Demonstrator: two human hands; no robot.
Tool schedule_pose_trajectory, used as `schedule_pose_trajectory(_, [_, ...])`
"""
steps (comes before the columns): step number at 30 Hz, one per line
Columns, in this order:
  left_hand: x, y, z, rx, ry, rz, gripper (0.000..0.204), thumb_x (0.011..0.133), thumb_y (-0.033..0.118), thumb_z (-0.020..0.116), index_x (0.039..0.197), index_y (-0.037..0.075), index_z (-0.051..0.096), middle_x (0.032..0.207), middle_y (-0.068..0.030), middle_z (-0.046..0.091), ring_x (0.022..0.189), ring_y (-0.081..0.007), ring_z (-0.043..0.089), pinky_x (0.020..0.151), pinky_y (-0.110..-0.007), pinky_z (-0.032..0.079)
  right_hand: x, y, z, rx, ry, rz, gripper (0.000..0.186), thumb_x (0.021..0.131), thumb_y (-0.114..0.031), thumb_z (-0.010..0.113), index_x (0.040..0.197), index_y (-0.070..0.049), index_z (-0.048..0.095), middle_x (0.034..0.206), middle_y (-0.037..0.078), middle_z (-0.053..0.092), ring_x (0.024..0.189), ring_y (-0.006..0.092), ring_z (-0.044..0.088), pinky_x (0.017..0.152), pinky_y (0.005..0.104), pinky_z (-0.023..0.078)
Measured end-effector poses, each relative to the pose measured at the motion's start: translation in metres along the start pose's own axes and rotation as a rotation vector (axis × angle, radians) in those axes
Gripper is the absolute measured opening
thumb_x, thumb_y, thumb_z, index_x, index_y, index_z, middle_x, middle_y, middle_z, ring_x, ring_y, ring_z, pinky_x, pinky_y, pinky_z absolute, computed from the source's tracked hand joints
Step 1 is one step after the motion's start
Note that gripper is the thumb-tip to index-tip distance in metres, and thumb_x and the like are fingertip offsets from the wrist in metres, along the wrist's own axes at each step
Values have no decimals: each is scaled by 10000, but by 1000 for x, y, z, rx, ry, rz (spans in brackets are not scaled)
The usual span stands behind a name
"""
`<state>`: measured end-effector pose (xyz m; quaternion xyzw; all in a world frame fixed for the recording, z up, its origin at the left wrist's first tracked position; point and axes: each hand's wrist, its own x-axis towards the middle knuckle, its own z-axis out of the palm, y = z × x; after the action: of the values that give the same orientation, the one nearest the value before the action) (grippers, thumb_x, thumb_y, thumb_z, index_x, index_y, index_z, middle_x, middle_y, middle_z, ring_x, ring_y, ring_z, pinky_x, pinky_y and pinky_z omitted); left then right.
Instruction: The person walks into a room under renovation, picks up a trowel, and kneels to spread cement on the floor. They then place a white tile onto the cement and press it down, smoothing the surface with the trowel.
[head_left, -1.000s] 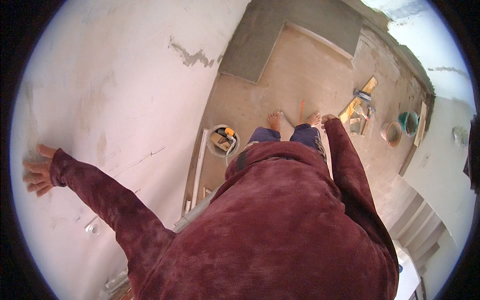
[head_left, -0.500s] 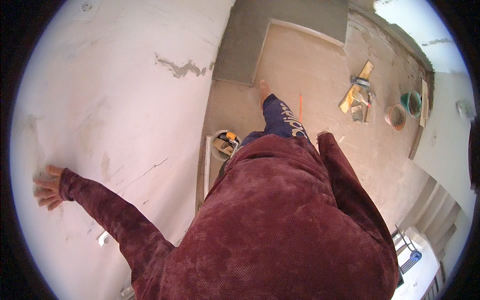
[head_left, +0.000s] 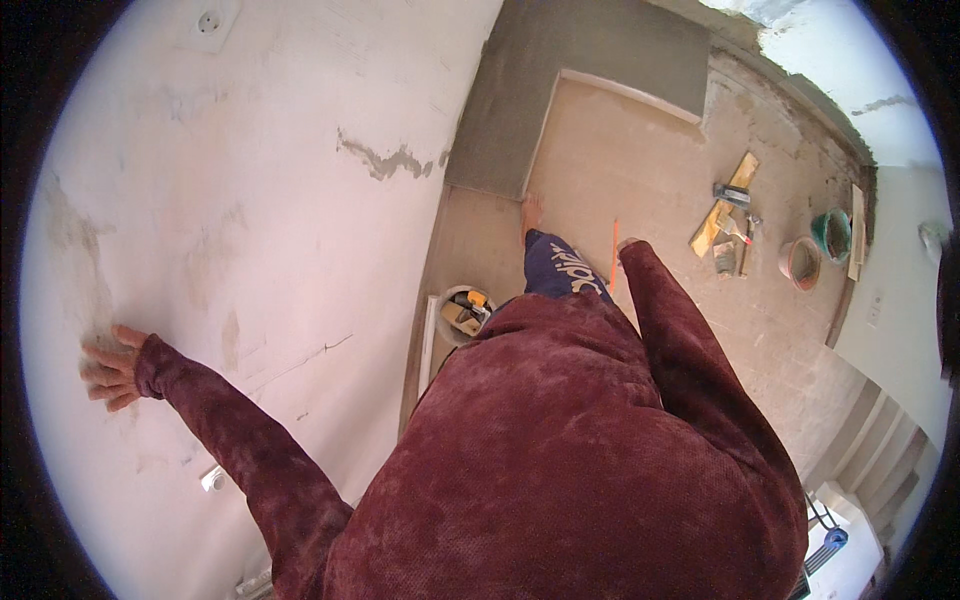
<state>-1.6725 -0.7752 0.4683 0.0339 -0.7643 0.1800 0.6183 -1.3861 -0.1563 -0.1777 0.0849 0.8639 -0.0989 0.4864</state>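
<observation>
white wall [head_left: 250, 230]: fills the left side, carrying a thin crack [head_left: 300, 358] and a grey patch [head_left: 385, 160]; it is what is being touched, and if its face is dusty or loose, the palm could skid or break bits away
left hand [head_left: 118, 372]: set against the wall with fingers [head_left: 100, 378] spread wide and nothing seen in their hold; too much body weight on it could bring a slip and spoil the balance
round white fitting [head_left: 212, 478]: on the wall near the left forearm; a low swing of that sleeve might knock it
pale bucket [head_left: 441, 318]: on the floor [head_left: 640, 160] beside the wall, a yellow tool [head_left: 478, 299] inside; a careless leg could tip it
bare foot [head_left: 533, 211]: at the corner of the grey slab [head_left: 515, 110]; toes could stub on its edge
orange strip [head_left: 615, 250]: thin, just beside the right hand in view; trodden on, it might roll or snap
right hand [head_left: 628, 243]: mostly hidden by its sleeve; cannot tell how open its fingers are, or whether they hold anything
yellow board [head_left: 742, 180]: lies among a brush [head_left: 735, 230] and other hand tools, a trip risk if eyes stay on the wall
</observation>
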Motion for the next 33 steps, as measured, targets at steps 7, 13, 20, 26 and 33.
schedule_pose_trajectory(7, [-1,-4,4,32,19,6,665,807,671,481,1406,454,294,1508,-39,270,1382,-379,194,1051,-657,127,3,8,12,-44,-7,-43,218,771,-263,678,941,-131,709,988,94,690,904,250,663,750,386,536])
schedule_pose_trajectory(13, [-2,-7,9,3,38,2,630,829,669,446,1406,455,306,1526,-34,239,1400,-356,173,1077,-622,96,-21,15,58,-95,-49,-110,223,780,-240,657,969,-134,711,1015,102,684,929,254,661,778,380,534])
schedule_pose_trajectory(20, [1,-7,11,-18,55,-2,644,814,692,443,1401,458,317,1516,-19,261,1390,-361,201,1079,-617,92,-58,44,109,137,95,-107,252,781,-257,642,997,-148,711,1068,92,671,976,267,650,819,374,526])
schedule_pose_trajectory(26, [-19,0,29,-33,92,-44,720,830,703,410,1443,343,298,1526,-91,218,1392,-400,163,1073,-619,102,-67,84,151,237,6,50,264,799,-304,614,995,-147,693,1050,68,658,950,258,635,796,381,513])
schedule_pose_trajectory(33, [-234,127,73,-234,-217,77,808,836,715,361,1475,247,199,1500,-154,232,1361,-358,250,1101,-486,201,-70,131,189,503,20,139,222,813,-301,597,957,-148,667,956,63,637,848,250,614,716,396,500])
